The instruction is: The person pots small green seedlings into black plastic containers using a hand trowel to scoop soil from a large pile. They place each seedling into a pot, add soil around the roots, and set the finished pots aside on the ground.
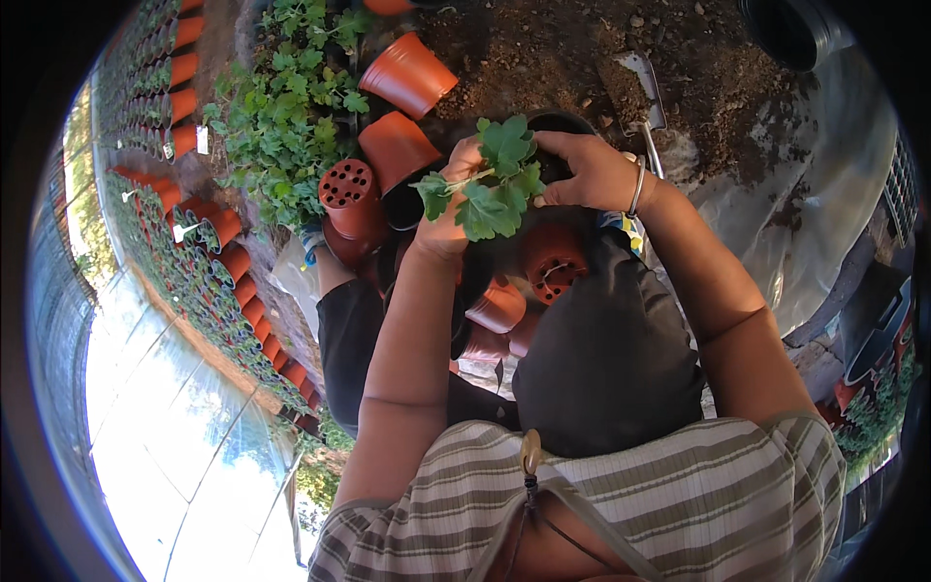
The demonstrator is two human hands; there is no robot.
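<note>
A young plant (499,179) with lobed green leaves stands in front of my left hand (446,218), whose fingers are closed about its stem, partly hidden by the leaves. My right hand (596,175), with a bangle at the wrist, curves around the near side of a dark round pot (564,120). Thumb and forefinger lie on either side of a dark patch of it. Most of that pot is covered by my hands and the foliage. Just beyond the right wrist lies a metal trowel (652,92) with soil on it.
Orange pots (409,76) lie tipped at the left, beside a bunch of leafy plants (281,116). An upturned pot (347,184) shows drainage holes. More pots (497,305) lie between my legs. Loose soil (543,58) spreads ahead; a black pot (795,34) sits far right.
</note>
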